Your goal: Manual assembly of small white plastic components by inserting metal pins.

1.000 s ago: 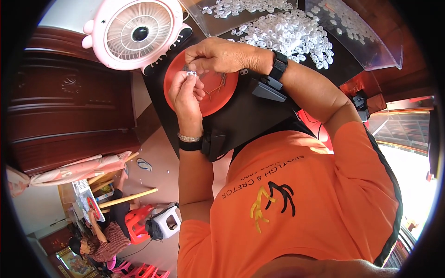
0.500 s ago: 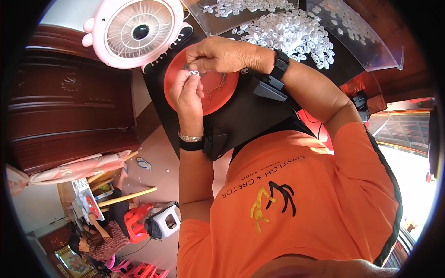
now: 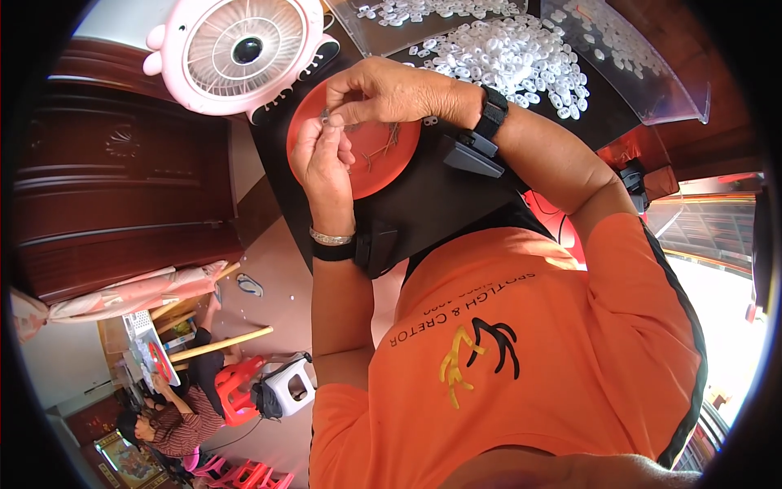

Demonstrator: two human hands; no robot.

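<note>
Over a red plate (image 3: 387, 181) my two hands meet at their fingertips. My left hand (image 3: 327, 167) has thumb and forefinger pinched on a small white two-holed plastic piece (image 3: 325, 120), mostly covered by the fingers now. My right hand (image 3: 389, 91) comes in from the right, with thumb and forefinger closed right at that piece. Whatever the right fingers pinch is too small to make out. Several thin brownish strips (image 3: 380, 153) lie in the plate beside my hands.
A large pile of white two-holed pieces (image 3: 513, 61) covers the back of the dark table (image 3: 444, 204), between clear plastic panels (image 3: 643, 65). At the back left stands a pink fan (image 3: 247, 50). Lower left, another person (image 3: 183, 428) sits by red and white stools (image 3: 289, 387).
My right fingertips have come down to the white piece, which showed plainly between my left thumb and forefinger before. My left hand has barely shifted.
</note>
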